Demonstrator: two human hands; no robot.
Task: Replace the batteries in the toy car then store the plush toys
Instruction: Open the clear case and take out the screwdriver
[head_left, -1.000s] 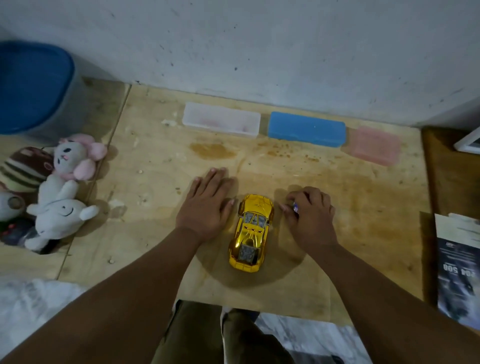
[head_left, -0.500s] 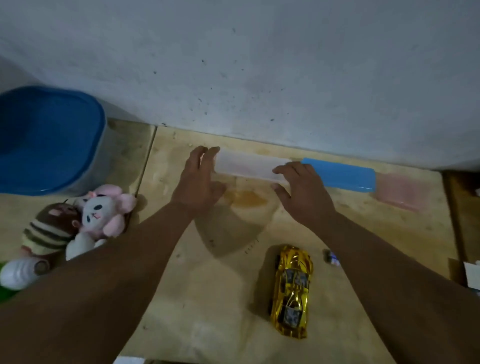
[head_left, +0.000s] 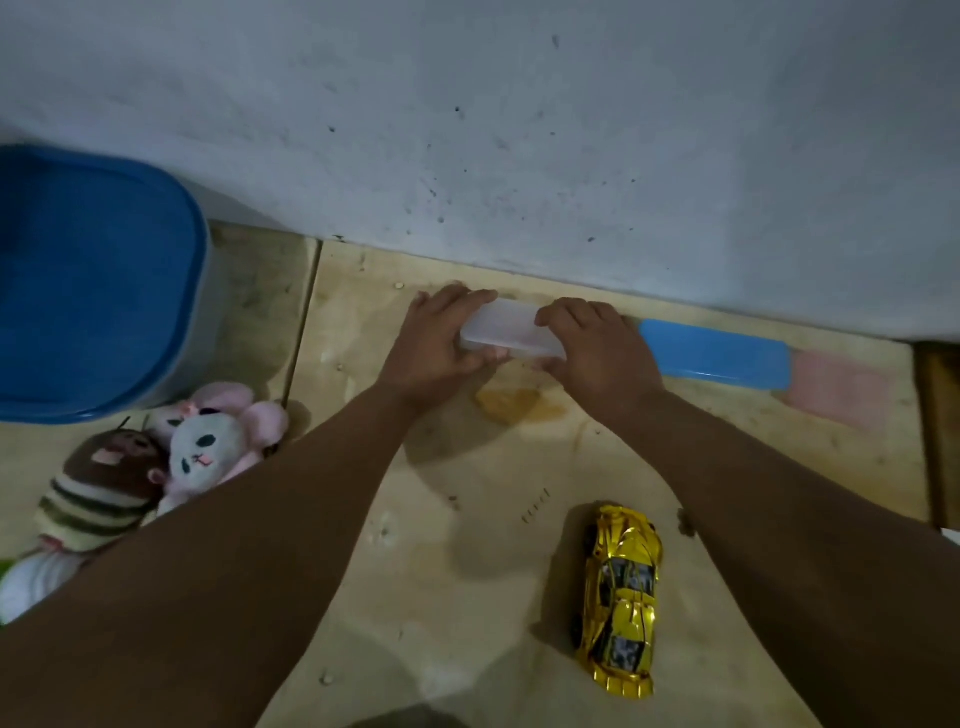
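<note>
A shiny gold toy car (head_left: 618, 597) lies on the wooden table (head_left: 467, 597), near the front, under my right forearm. At the back by the wall, both hands hold a clear plastic box (head_left: 506, 332) by its ends: my left hand (head_left: 441, 345) grips the left end, my right hand (head_left: 597, 348) the right end. The box is tilted slightly off the table. Plush toys lie at the left: a white and pink rabbit (head_left: 213, 441) and a brown striped plush (head_left: 101, 486), partly hidden by my left arm.
A blue box (head_left: 719, 353) and a pink box (head_left: 841, 387) lie along the wall (head_left: 519, 130), right of the clear one. A large blue-lidded bin (head_left: 88, 280) stands at the far left. An orange stain (head_left: 511, 405) marks the table below my hands.
My hands left the car and reached back to the wall. They have closed on the ends of the clear box and tipped it up. The view has shifted forward.
</note>
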